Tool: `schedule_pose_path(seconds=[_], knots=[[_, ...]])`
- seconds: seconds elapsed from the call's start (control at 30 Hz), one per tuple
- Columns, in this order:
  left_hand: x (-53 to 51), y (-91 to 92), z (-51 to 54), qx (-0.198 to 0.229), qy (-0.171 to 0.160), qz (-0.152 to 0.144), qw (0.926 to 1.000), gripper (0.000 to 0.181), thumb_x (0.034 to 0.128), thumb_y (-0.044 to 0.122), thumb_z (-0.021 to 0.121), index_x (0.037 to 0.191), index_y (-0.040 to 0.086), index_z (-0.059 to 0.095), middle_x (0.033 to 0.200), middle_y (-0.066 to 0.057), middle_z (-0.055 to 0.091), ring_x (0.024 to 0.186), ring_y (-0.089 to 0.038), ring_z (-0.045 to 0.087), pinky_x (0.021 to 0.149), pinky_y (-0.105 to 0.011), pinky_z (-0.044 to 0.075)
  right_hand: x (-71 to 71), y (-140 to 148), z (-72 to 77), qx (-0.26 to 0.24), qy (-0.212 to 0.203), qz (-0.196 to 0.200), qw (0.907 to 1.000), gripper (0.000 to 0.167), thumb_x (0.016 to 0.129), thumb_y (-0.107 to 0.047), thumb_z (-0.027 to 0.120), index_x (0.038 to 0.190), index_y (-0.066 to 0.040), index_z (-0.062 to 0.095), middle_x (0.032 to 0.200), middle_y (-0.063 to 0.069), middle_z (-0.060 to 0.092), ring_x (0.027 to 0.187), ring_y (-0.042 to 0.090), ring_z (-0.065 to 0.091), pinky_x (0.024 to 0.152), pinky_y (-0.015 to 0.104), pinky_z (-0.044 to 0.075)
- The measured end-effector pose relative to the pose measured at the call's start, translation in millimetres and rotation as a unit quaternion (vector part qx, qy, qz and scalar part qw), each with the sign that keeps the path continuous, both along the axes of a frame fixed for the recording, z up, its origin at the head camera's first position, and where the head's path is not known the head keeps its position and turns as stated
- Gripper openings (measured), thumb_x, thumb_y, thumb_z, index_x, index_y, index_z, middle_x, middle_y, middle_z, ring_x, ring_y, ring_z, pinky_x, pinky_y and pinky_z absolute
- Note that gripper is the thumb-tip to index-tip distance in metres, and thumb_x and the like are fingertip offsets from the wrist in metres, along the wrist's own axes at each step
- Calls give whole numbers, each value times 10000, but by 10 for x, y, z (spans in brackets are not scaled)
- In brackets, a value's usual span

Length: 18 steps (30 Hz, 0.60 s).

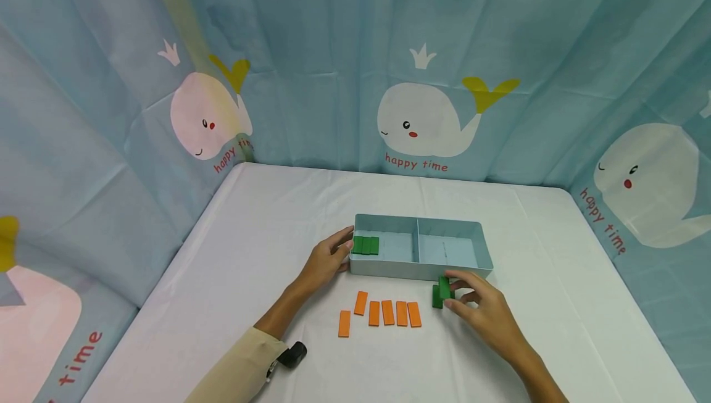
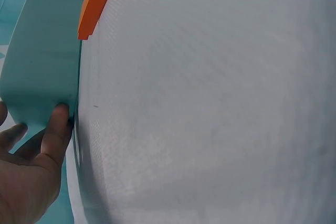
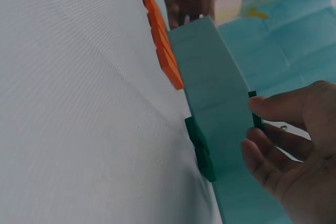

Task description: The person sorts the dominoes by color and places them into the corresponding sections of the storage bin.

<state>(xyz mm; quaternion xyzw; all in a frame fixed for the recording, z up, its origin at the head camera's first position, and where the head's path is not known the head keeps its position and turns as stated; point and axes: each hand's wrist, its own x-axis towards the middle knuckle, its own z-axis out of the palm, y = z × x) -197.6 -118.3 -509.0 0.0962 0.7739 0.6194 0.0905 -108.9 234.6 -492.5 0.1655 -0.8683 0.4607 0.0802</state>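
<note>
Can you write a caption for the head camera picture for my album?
Left hand touching the blue box, right hand pinching a green block, six orange blocks on the white table.

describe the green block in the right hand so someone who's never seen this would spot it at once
On the white table stands a light blue two-part box. Just in front of its right half, the right hand pinches a green block. It is the only green block held up; the other green blocks lie on the table or in the box.
</note>
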Motion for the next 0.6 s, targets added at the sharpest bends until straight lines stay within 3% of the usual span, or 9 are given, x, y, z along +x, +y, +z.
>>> schedule_pose_path(seconds=[0.6], knots=[[3,2,5,-3,4,19,10000,543,1140,300,532,1647,145,414,1667,-130,432,1469,-339,501,1011,-410,611,-118,-214,21,-146,437,229,9987,574,867,24,859,1397,-47,651,1311,35,699,1054,160,693,784,228,634]])
